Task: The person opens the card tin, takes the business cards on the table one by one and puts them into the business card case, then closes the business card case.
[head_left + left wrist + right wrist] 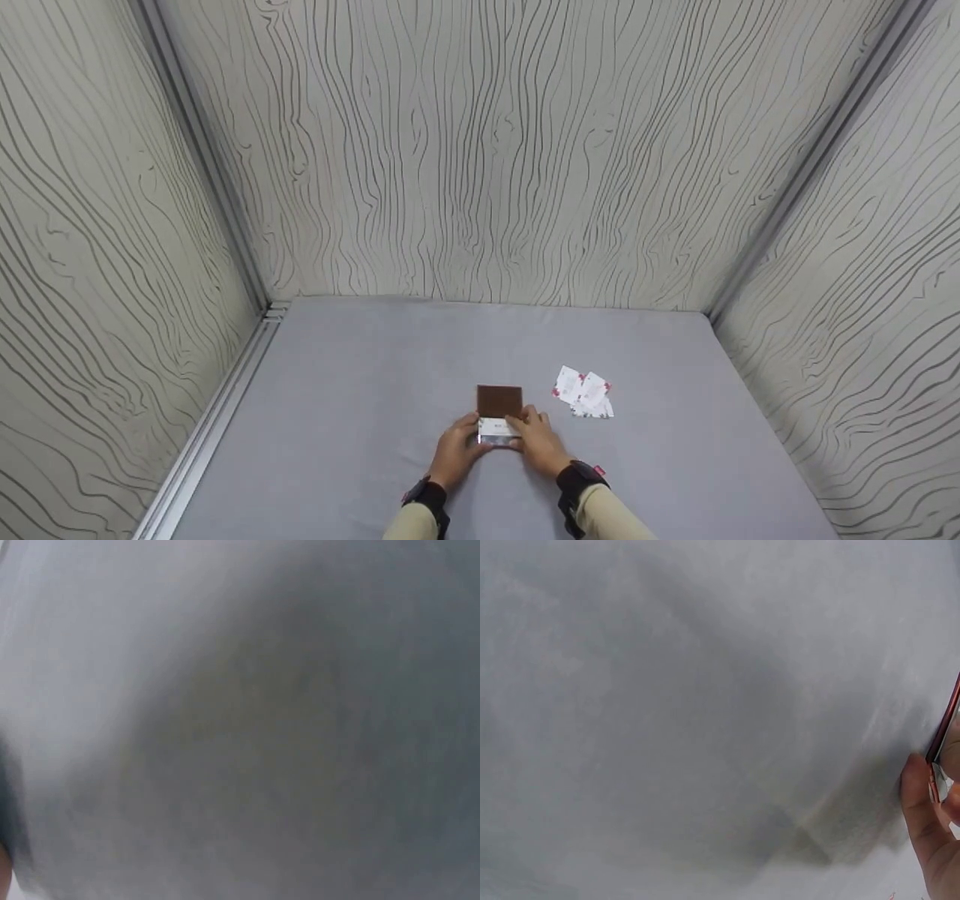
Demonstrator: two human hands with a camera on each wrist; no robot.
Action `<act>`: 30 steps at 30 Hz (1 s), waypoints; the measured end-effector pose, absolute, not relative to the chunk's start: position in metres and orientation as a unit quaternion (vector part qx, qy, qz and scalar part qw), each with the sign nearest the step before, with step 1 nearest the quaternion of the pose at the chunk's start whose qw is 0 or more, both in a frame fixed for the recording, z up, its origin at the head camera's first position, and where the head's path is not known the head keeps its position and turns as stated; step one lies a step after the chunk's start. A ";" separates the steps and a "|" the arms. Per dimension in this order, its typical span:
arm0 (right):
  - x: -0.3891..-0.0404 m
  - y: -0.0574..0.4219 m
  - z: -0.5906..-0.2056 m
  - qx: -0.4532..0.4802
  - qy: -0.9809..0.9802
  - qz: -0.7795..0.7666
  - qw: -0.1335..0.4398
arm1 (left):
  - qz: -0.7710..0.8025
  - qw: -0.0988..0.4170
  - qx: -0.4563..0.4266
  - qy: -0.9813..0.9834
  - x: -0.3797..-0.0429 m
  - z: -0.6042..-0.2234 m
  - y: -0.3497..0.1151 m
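Note:
An unfolded brown card holder (499,400) stands out against the grey tabletop in the head view, near the front middle. Across its lower half lies a white printed card (489,428), with a clear, shiny strip below. My left hand (453,454) grips the holder's left edge, thumb at the bottom corner. On the other side my right hand (543,445) grips the right edge, one finger over the card. In the right wrist view, fingers (922,814) close around the holder's thin reddish-brown edge (946,716). Only blurred grey cloth fills most of the left wrist view.
Several white cards with red and dark marks (592,391) lie overlapping to the right of the holder. Grey cloth covers the table (360,375). Pale walls with wood-grain lines (480,150) enclose it at the back and sides, and a metal rail (217,420) runs along the left edge.

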State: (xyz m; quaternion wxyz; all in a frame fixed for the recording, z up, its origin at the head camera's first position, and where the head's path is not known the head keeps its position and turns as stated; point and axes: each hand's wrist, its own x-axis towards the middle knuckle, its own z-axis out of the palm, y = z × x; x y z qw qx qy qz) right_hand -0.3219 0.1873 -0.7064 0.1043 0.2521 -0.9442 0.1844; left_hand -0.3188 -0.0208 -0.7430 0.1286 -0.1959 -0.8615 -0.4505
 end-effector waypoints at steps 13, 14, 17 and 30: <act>-0.319 0.186 -0.703 0.256 -0.944 0.186 0.099 | -0.445 0.137 -0.200 -0.862 -0.318 -0.743 -0.021; -0.319 0.186 -0.702 0.257 -0.942 0.188 0.102 | -0.447 0.137 -0.200 -0.861 -0.318 -0.743 -0.021; -0.319 0.186 -0.702 0.263 -0.939 0.192 0.112 | -0.452 0.135 -0.200 -0.859 -0.318 -0.742 -0.021; -0.328 0.193 -0.688 0.250 -0.940 0.230 0.031 | -0.451 0.117 -0.184 -0.865 -0.318 -0.741 -0.019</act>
